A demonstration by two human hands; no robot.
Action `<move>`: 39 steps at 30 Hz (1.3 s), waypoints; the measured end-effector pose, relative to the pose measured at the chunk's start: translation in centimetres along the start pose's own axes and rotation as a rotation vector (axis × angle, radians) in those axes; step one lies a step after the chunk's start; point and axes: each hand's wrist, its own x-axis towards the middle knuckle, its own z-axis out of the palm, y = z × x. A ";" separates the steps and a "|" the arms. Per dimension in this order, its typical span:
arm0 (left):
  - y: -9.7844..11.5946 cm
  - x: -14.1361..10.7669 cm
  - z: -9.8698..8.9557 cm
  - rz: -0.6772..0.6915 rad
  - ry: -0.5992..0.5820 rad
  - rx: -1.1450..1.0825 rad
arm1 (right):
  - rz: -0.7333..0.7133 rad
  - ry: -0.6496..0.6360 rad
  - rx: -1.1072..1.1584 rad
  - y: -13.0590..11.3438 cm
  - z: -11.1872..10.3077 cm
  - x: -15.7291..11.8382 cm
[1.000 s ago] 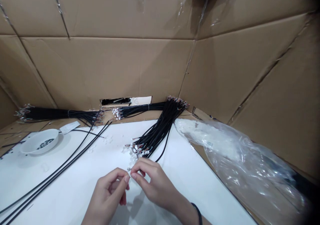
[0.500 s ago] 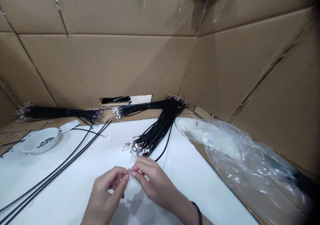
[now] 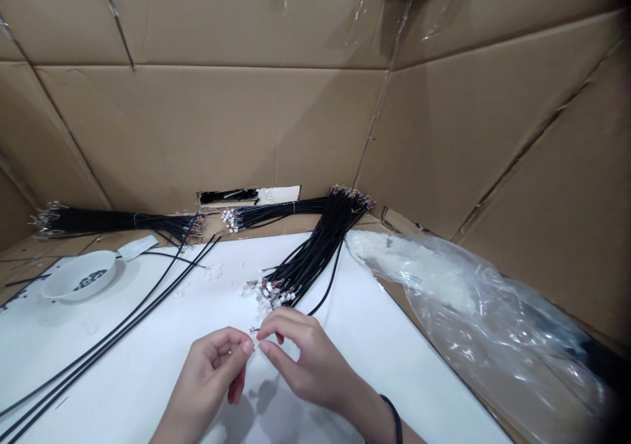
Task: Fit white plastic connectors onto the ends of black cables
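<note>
My left hand (image 3: 214, 375) pinches a small piece with thin wire ends (image 3: 254, 330) showing above the fingertips. My right hand (image 3: 305, 358), with a dark band at its wrist, has its thumb and index finger at the same small piece, close to the left fingertips. What exactly the right fingers grip is too small to tell. Just beyond the hands lies a fanned bundle of black cables (image 3: 315, 253), with white connectors (image 3: 276, 293) at its near end.
Long black cables (image 3: 118, 329) cross the white table (image 3: 123, 391) at left. A white bowl (image 3: 54, 283) holds small dark pieces. Two tied bundles (image 3: 93, 222) (image 3: 276, 214) lie along the cardboard wall (image 3: 221, 129). Clear plastic bags (image 3: 473, 319) lie at right.
My right thumb and index finger have spread a little. The fingers of my left hand have shifted, and more of the thin wire ends shows between the hands.
</note>
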 end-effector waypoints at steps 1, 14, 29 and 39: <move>0.1 0.0 -0.1 -0.009 -0.009 -0.015 | 0.001 0.003 -0.001 0.0 0.0 0.0; 0.2 0.0 -0.2 -0.011 0.027 -0.047 | 0.007 0.046 0.025 0.5 0.3 0.0; -0.3 -0.1 0.2 0.041 0.103 0.046 | -0.010 0.001 -0.035 0.5 0.4 0.0; -0.4 -0.1 0.2 -0.006 0.066 0.039 | -0.006 0.026 0.025 0.5 0.4 -0.1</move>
